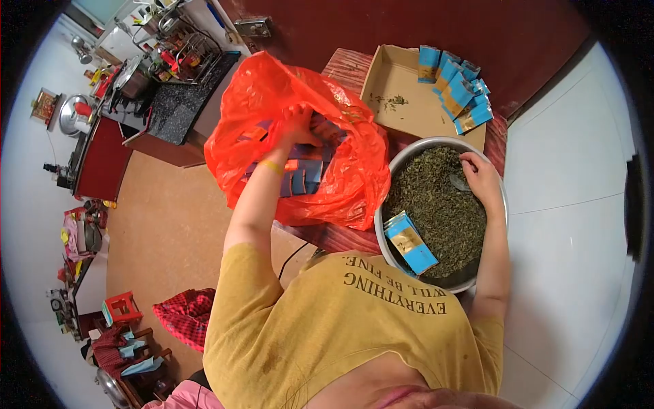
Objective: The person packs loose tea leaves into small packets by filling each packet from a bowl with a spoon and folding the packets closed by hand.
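Note:
My left hand reaches into a large red plastic bag, its fingers apart above dark blue and purple packets and partly covered by the bag's rim. To the right, my right hand is at the far right side of a metal basin full of dry, dark green leaves. Its fingers are closed on a small, greyish, see-through scoop-like thing that rests on the leaves. A small stack of blue and gold packets lies on the leaves near my body.
Beyond the basin, a shallow cardboard box holds several blue and gold packets and some leaf crumbs. A red door stands behind it. At left are a dark kitchen counter, a red stool and checked red cloth.

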`<state>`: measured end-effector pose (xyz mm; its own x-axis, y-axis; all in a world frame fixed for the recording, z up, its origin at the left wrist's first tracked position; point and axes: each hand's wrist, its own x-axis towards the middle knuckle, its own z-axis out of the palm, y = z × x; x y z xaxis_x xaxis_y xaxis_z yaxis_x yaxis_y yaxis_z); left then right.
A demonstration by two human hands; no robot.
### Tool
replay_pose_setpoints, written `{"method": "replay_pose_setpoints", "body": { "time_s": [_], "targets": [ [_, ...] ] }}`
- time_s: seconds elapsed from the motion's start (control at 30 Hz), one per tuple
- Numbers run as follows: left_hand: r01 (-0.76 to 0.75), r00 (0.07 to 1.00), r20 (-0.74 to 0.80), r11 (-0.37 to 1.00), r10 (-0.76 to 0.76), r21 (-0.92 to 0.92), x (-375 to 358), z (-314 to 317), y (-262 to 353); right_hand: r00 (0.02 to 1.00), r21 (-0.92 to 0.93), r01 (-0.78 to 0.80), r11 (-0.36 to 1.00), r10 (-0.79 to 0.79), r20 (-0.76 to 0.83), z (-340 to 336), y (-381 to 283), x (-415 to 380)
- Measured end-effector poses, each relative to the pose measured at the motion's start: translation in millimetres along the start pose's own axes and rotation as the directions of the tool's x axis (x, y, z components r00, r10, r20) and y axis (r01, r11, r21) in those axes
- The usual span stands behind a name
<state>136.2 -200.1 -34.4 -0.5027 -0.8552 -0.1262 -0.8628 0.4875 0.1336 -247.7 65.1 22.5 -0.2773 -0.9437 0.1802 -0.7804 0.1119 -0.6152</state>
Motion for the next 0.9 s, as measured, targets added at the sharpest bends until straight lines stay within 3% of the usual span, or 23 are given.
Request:
{"method": "replay_pose_setpoints", "body": {
  "time_s": [0.03,0.1,0.13,0.2,0.23,0.3,0.43,0.5,0.63,0.7,0.8,0.9],
  "targets": [
    [-0.005,1.0,0.001,1.0,0.005,0.003,3.8,5.5,-4.6,1.0,0.002,-0.004,1.0,0.004,-0.004,-0.2,0.4,-0.4],
    [-0.218,0.969,-0.099,0.973,0.225,0.082,9.0,9.8,-12.3,1.0,-0.028,0.014,1.0,-0.014,-0.001,-0.2,1.2,0.2],
    [-0.219,0.969,-0.096,0.972,0.226,0.082,11.4,8.6,-9.6,1.0,-0.027,0.011,1.0,-0.011,0.0,0.8,3.2,0.9],
    [-0.04,0.996,-0.075,0.999,0.042,0.023,12.4,4.7,-3.0,0.998,-0.016,0.051,0.999,-0.051,-0.022,3.7,6.8,1.6],
    [-0.038,0.996,-0.075,0.999,0.04,0.022,8.3,2.6,-1.0,0.998,-0.016,0.053,0.998,-0.053,-0.02,3.0,6.2,1.6],
    [-0.154,0.886,-0.419,0.979,0.197,0.134,-1.9,-1.3,4.6,0.999,-0.024,-0.02,1.0,0.021,0.047,0.0,4.0,2.7],
    [-0.186,0.917,-0.342,0.978,0.206,0.091,-30.4,-47.1,20.2,0.997,-0.016,-0.042,0.999,0.043,0.059,1.6,8.4,3.0],
    [-0.046,0.991,-0.11,0.975,0.071,0.219,-50.7,-78.4,37.1,0.999,-0.036,0.027,0.999,-0.026,0.038,3.5,12.2,3.2],
    [-0.137,0.976,-0.11,0.924,0.187,0.357,-91.4,-90.2,40.9,0.999,-0.044,0.012,0.999,-0.01,0.046,2.0,7.0,3.2],
    [-0.228,0.969,-0.083,0.972,0.232,0.059,-109.1,-92.2,39.0,0.999,-0.042,0.01,0.999,-0.008,0.047,0.2,2.8,1.4],
    [-0.247,0.968,-0.063,0.967,0.244,-0.054,-146.7,-110.0,47.8,0.996,-0.078,-0.049,0.996,0.055,0.075,1.2,8.7,3.4],
    [-0.294,0.956,-0.038,0.944,0.291,-0.151,-182.3,-147.3,71.8,0.993,0.022,0.121,0.992,-0.121,-0.003,9.7,33.9,5.5]
  ]
}}
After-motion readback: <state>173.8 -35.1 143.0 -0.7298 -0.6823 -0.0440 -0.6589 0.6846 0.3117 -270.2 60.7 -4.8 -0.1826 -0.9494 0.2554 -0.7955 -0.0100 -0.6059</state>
